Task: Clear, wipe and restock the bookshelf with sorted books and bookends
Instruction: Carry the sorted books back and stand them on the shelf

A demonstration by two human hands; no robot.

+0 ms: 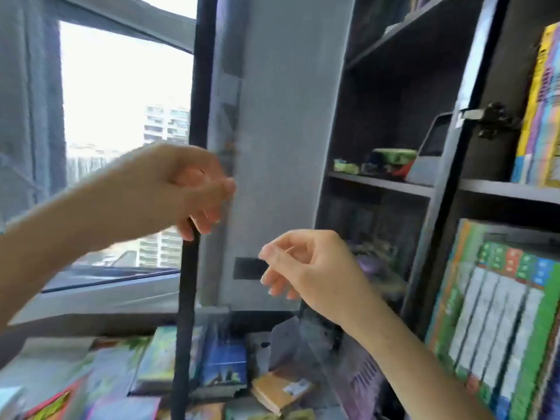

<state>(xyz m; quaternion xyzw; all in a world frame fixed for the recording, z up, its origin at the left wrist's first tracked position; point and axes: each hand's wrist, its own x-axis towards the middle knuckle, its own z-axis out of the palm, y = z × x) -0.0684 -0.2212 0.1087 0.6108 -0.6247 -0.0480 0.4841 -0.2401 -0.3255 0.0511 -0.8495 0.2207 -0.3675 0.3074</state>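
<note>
door: long side upright, swung open toward the camera
left hand: fingers curled round its black edge
right hand: loosely curled, holding nothing

The bookshelf boards look like dark, matt wood-effect panel. Its door, centre frame, is a smooth, dull grey sheet in a matt black frame. The hinge, upper right, is dark metal with a shiny bright clip. The books at right have glossy paper spines. A brown book at the bottom looks matt, like plain card. The window is clear glass.
</note>
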